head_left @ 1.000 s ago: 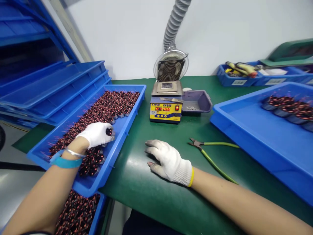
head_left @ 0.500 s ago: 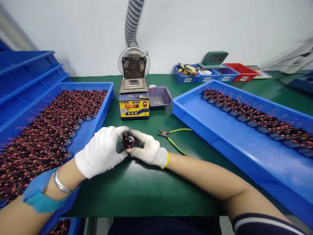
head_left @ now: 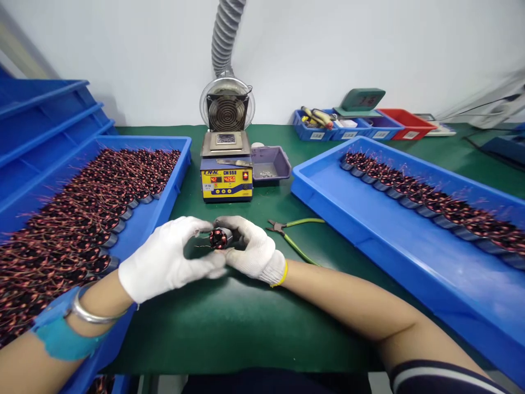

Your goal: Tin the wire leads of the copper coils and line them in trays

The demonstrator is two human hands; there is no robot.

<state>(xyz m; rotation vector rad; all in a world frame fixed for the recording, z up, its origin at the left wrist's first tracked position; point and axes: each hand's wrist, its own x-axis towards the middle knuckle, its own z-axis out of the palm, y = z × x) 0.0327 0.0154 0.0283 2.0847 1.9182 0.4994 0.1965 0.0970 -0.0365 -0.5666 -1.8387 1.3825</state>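
In front of the solder pot [head_left: 227, 187], a copper-wound motor core [head_left: 218, 238] is gripped by the curled right hand [head_left: 253, 249], while whether anything is pinched by the half-spread, blurred left hand [head_left: 164, 260] cannot be told.

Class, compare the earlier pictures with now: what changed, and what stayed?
The left hand has brought a copper-wound part rightward from the left tray to above the green table. The right hand, earlier lying on the table, now holds it. The pliers and yellow-fronted unit stayed put.
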